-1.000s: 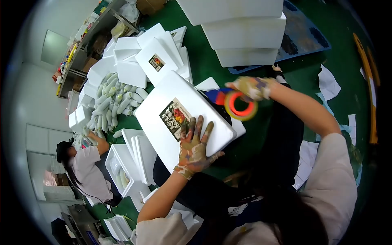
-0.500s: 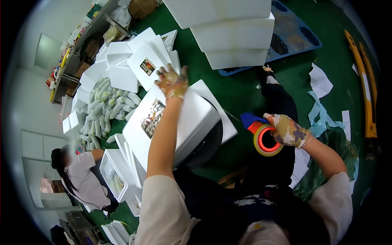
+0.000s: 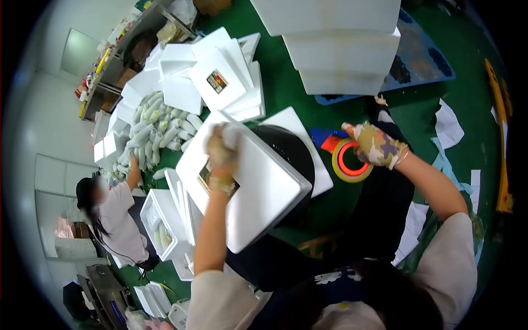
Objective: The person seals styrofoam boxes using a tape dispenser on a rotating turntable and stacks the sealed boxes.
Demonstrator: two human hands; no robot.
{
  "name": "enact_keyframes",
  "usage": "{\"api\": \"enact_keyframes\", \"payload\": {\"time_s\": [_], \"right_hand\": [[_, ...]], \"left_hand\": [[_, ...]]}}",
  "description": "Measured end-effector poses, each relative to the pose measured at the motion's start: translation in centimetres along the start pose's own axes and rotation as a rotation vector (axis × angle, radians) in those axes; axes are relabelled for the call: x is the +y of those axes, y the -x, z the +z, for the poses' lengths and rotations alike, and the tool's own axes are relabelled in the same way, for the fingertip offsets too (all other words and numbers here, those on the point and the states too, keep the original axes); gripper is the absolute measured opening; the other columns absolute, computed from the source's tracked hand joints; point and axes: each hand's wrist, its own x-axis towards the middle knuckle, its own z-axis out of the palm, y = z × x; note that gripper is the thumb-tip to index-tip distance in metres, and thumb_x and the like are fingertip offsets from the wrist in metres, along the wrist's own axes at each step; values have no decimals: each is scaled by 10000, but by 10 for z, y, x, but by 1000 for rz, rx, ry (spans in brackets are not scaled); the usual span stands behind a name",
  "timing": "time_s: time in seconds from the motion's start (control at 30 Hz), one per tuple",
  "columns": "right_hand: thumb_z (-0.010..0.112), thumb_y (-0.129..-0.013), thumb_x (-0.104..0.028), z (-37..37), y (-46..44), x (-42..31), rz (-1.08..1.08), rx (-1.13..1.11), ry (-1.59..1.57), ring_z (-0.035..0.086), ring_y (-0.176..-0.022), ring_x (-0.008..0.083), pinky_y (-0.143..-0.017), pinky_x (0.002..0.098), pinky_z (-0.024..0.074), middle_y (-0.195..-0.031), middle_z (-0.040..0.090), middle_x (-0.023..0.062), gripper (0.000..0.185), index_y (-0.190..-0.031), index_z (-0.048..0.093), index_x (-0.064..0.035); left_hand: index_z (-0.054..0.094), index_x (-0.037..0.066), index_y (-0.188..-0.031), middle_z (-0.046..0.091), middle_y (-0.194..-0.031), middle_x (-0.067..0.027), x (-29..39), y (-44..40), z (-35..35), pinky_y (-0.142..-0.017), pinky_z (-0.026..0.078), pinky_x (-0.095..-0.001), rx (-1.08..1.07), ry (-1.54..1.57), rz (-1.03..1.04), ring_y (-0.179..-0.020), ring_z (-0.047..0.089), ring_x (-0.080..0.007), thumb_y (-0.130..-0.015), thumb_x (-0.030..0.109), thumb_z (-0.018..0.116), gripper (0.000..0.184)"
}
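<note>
My left hand, in a camouflage-patterned glove, is over the label on the top face of a white foam box. Motion smears its fingers, so their grip cannot be made out. The box lies tilted on a black round support, with a flat white foam piece beside it. Off to the right, my right hand, gloved in the same pattern, is closed around a tape dispenser. The dispenser has a blue and red head and a roll of yellowish tape, held apart from the box.
White foam boxes stand stacked on a blue pallet. Foam lids lie heaped near a pile of wrapped pale green vegetables. A co-worker reaches to that pile. Yellow forks are at the right.
The foam box has turned and tipped, showing more of the black support. My left hand has gone from spread flat on the box to blurred over its label. The co-worker's arm now reaches the vegetables.
</note>
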Motion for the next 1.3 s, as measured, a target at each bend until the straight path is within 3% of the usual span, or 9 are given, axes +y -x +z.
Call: {"api": "enact_keyframes", "payload": {"time_s": [0.17, 0.47, 0.73, 0.8, 0.9, 1.03, 1.1, 1.17, 1.3], "right_hand": [[579, -733, -24, 6, 38, 0, -184, 166, -17, 602, -756, 383, -646, 409, 493, -873, 593, 195, 465, -1186, 482, 10], [649, -673, -62, 15, 128, -80, 249, -429, -213, 611, -834, 363, -697, 444, 490, -930, 576, 182, 495, -1142, 489, -56], [467, -887, -300, 120, 56, -89, -163, -223, -260, 631, -654, 286, -590, 392, 492, -780, 635, 124, 285, -1055, 566, -92], [485, -882, -264, 107, 25, -150, -242, -729, -175, 637, -711, 308, -588, 375, 490, -821, 636, 160, 267, -1053, 551, -69], [541, -793, -135, 120, 38, -136, -354, -259, -463, 613, -783, 359, -646, 402, 495, -883, 605, 176, 338, -1122, 522, -59], [660, -553, -58, 9, 10, -87, -218, -210, -403, 561, -909, 370, -780, 418, 458, -911, 558, 168, 515, -1050, 523, -54], [644, -586, 8, -24, -24, -84, -180, -15, -229, 551, -918, 385, -783, 419, 461, -954, 558, 175, 455, -1023, 529, -46], [671, -608, 21, -34, -70, -86, -273, 203, -112, 543, -955, 397, -809, 408, 465, -978, 549, 179, 481, -1061, 521, -42], [657, -630, 57, -18, -160, -84, -361, 237, 8, 555, -995, 370, -852, 401, 470, -1054, 550, 178, 480, -1088, 532, -19]], "left_hand": [[545, 80, -1229, 453, -1347, -174, 90, 43, 1, -1055, 276, -462, -46, -170, 132, -1289, 378, -348, -905, 260, 517, 372], [449, 70, -1325, 451, -1340, -186, 94, 35, 10, -1047, 291, -425, 17, -242, -54, -1294, 380, -334, -935, 267, 474, 438], [472, 100, -1313, 461, -1323, -199, 94, 45, 4, -1035, 319, -434, 85, -264, 20, -1244, 415, -373, -939, 271, 462, 411], [554, 124, -1239, 467, -1311, -210, 97, 44, 5, -1024, 317, -464, 69, -270, -25, -1201, 448, -391, -929, 229, 475, 337], [576, 124, -1194, 454, -1338, -166, 74, 46, 3, -1066, 269, -492, 20, -232, -12, -1286, 384, -326, -898, 233, 522, 320], [541, 73, -1219, 509, -1291, -164, 45, 67, -41, -1044, 355, -347, 33, 434, 56, -1202, 482, -296, -914, 8, 472, 319], [518, 40, -1245, 503, -1269, -154, 15, 117, -60, -1028, 365, -332, 147, 833, -323, -1167, 496, -256, -903, -13, 464, 351], [430, -25, -1305, 505, -1261, -165, -11, 202, -71, -998, 366, -382, 503, 534, -271, -1151, 488, -270, -909, 177, 490, 449], [445, -25, -1257, 491, -1228, -172, 44, 320, -65, -1021, 345, -398, 621, 329, -705, -1172, 469, -287, -767, 69, 505, 502]]}}
